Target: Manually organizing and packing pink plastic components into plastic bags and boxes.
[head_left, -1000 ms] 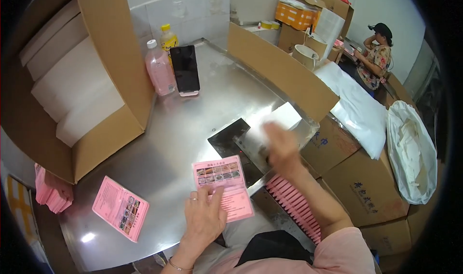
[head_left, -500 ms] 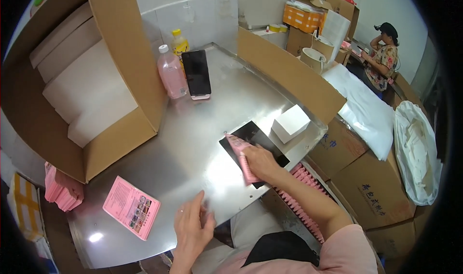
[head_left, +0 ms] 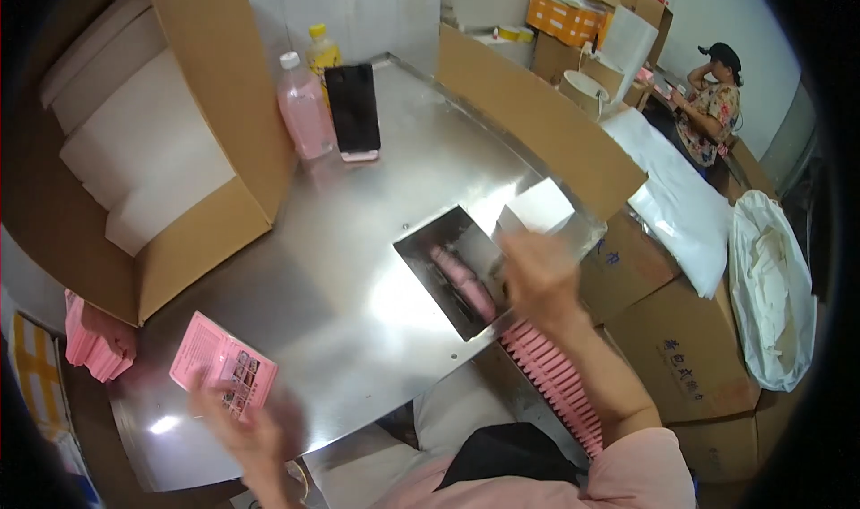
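Note:
A flat pink printed packet (head_left: 218, 358) lies on the metal table, left of the middle. My left hand (head_left: 235, 430) is over its near edge, blurred, with fingers apart and nothing in them; whether it touches the packet I cannot tell. My right hand (head_left: 542, 276) is beside the white box (head_left: 537, 206), at the right rim of a rectangular opening (head_left: 436, 280) in the table. Motion smears its fingers. Inside the opening a pink packet (head_left: 464, 283) shows, tilted and blurred, apart from my hand.
A large cardboard box (head_left: 202, 263) with white packs stands at left. Beside it a person's hand (head_left: 109, 332) rests on stacked pink packets (head_left: 90, 352). A phone (head_left: 354, 110) and bottles (head_left: 306, 110) stand behind. A pink row (head_left: 557, 383) sits below the right edge; another person (head_left: 712, 106) sits far right.
My right hand has let go of the pink packet, now in the opening, and moved right toward the white box. My left hand has moved left to the flat packet. Another hand appears at far left.

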A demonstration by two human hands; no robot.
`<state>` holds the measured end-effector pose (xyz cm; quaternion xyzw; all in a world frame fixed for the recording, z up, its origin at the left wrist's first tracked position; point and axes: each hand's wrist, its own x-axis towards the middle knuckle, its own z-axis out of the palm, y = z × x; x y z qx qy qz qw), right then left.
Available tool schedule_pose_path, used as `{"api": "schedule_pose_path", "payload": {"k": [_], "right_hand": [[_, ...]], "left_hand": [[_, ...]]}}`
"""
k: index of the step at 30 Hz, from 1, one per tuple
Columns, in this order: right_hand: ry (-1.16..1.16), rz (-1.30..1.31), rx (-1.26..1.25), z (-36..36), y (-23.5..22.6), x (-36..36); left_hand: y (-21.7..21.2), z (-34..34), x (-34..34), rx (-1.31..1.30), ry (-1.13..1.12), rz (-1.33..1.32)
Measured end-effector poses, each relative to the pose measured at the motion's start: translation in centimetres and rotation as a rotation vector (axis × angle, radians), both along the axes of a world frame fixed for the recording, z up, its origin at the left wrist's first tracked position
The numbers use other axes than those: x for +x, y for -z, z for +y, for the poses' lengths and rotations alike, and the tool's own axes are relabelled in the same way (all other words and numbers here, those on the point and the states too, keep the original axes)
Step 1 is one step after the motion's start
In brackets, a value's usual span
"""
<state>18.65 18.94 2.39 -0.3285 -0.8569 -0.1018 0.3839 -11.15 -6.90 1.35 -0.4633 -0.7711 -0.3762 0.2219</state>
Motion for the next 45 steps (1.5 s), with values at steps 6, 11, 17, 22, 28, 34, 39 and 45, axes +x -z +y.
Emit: {"api": "schedule_pose_path", "payload": {"k": [6, 11, 17, 22, 28, 34, 39, 45], "right_hand": [[0.360, -0.133, 0.102, 5.2, 2.2, 3.5], [0.292, -0.022, -0.039, 5.5, 1.3, 2.1], [0.215, 0.119, -0.038, 5.0, 1.8, 3.7], [-0.621, -0.109, -0.130, -8.8, 3.4, -3.4], [-0.263, -0.404, -0.267, -5.9, 3.3, -10.0], [-0.346, -0.014, -0.135, -4.1, 3.6, -5.8], [0.590, -0.353, -0.063, 2.5, 1.6, 0.4], [0.476, -0.098, 0.046, 5.7, 3.5, 0.7]], "left_hand": [[2.1, -0.6, -3.8, -0.479, -0.162, -0.013], [0.0, -0.6, -3.5, -0.460, -0.053, 0.090], [3.2, 8.5, 10.0, -0.231, 0.782, -0.148], [1.5, 7.8, 8.0, -0.332, 0.724, -0.156], [0.6, 10.6, 11.0, -0.400, 0.467, -0.032], [2.7, 9.2, 7.3, -0.430, 0.483, 0.355], [2.6, 8.1, 9.5, -0.452, 0.080, 0.449], [1.0, 8.2, 9.1, -0.614, 0.204, 0.320]]}}
